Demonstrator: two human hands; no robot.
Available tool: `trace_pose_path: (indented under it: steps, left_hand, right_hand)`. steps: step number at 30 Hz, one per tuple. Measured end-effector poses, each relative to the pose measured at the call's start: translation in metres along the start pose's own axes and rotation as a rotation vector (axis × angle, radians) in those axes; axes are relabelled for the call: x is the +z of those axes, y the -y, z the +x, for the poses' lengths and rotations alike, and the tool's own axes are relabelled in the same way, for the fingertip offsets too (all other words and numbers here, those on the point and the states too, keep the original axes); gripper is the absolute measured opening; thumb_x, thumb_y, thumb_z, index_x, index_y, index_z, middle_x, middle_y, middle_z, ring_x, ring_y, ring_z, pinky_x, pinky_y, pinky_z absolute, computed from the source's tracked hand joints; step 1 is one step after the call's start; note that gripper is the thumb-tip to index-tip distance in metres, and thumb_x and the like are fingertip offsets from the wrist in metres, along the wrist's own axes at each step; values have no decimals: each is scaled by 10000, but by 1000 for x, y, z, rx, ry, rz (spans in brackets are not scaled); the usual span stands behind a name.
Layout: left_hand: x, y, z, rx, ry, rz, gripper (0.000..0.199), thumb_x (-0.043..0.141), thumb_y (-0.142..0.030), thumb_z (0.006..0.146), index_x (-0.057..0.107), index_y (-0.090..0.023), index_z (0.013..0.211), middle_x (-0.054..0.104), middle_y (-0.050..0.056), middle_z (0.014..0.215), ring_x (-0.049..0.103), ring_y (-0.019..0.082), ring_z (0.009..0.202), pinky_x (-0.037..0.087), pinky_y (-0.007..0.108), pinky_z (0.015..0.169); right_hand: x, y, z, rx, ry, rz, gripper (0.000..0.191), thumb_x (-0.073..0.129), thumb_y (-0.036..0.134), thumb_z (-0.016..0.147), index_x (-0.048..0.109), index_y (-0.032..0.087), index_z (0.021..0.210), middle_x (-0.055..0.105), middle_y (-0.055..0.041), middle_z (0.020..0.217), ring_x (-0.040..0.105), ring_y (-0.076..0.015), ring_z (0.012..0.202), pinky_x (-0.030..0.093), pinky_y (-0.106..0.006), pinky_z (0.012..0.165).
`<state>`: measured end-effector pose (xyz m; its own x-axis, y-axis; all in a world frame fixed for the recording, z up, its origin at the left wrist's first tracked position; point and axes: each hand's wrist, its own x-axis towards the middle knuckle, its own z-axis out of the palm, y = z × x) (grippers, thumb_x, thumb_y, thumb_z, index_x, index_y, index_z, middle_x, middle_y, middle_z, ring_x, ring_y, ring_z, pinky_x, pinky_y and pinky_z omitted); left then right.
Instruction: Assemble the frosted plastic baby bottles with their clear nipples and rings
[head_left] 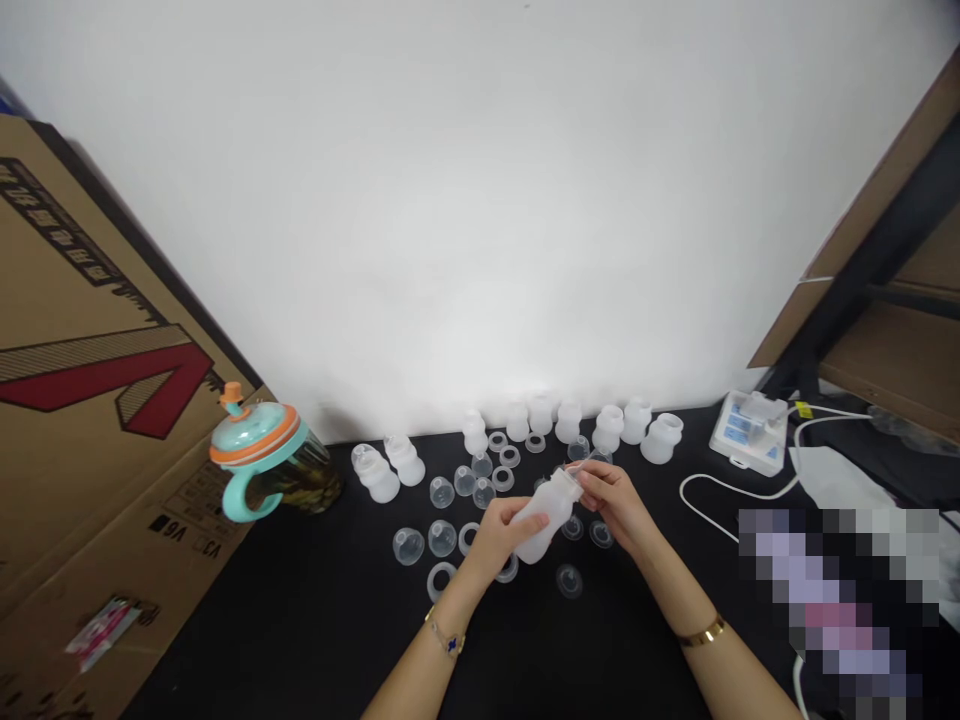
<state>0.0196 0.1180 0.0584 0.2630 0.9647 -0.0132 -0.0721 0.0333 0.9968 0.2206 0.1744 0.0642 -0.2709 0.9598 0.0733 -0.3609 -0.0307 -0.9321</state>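
My left hand [508,535] is wrapped round the body of a frosted white bottle [541,520], which tilts with its neck up and to the right. At the mouth of that bottle, the fingers of my right hand [604,490] pinch a small clear piece, mostly hidden by the fingertips. Around the hands lie clear domed caps [442,538], translucent rings [441,580] and thin clear discs [569,581]. Several open white bottles [661,438] stand along the wall. Two bottles with clear tops [376,474] are at the left.
A teal and orange lidded jug [274,460] with dark contents is at the left, beside a large cardboard box [90,400]. On the right are a white power strip [750,433], a white cable [739,488], a white sheet [847,495] and a shelf. The tabletop [315,620] is black.
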Motion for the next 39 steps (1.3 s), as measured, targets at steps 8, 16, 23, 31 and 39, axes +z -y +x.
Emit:
trace_pose_path:
  steps: [8, 16, 23, 31, 39]
  left_hand:
    - [1, -6, -3, 94, -35, 146, 411, 706, -493, 804, 717, -83, 800, 495, -15, 601, 368, 85, 571, 249, 216, 521]
    - [5, -12, -6, 109, -88, 249, 353, 700, -437, 801, 740, -88, 848, 503, -16, 624, 374, 97, 594, 275, 216, 530]
    - [5, -10, -5, 125, -138, 386, 376, 703, -434, 788, 785, -115, 969, 614, 6, 697, 442, 126, 634, 330, 227, 569]
    - [8, -13, -8, 111, -159, 498, 432, 700, -484, 792, 781, -161, 1066, 725, 23, 813, 559, 170, 682, 394, 243, 609]
    - [11, -10, -10, 215, -278, 846, 444, 721, -493, 764, 760, -229, 1119, 757, 51, 841, 658, 229, 752, 494, 300, 710]
  right_hand:
    - [2, 0, 0, -14, -58, -59, 346, 842, 465, 688, 772, 143, 796, 452, 42, 487, 330, -70, 479, 217, -247, 479]
    - [0, -5, 1, -48, -116, -140, 313, 832, 446, 711, 721, 153, 701, 452, 45, 487, 334, -76, 479, 233, -250, 475]
    - [2, -9, 2, -36, -133, -119, 373, 833, 450, 722, 592, 178, 640, 418, 70, 493, 306, -66, 458, 204, -239, 458]
    - [4, -9, 2, -31, -143, -167, 430, 815, 478, 739, 524, 192, 603, 380, 78, 484, 284, -73, 453, 190, -246, 456]
    - [6, -6, 1, -27, -167, -202, 440, 810, 502, 726, 540, 191, 571, 382, 73, 469, 267, -73, 447, 184, -250, 452]
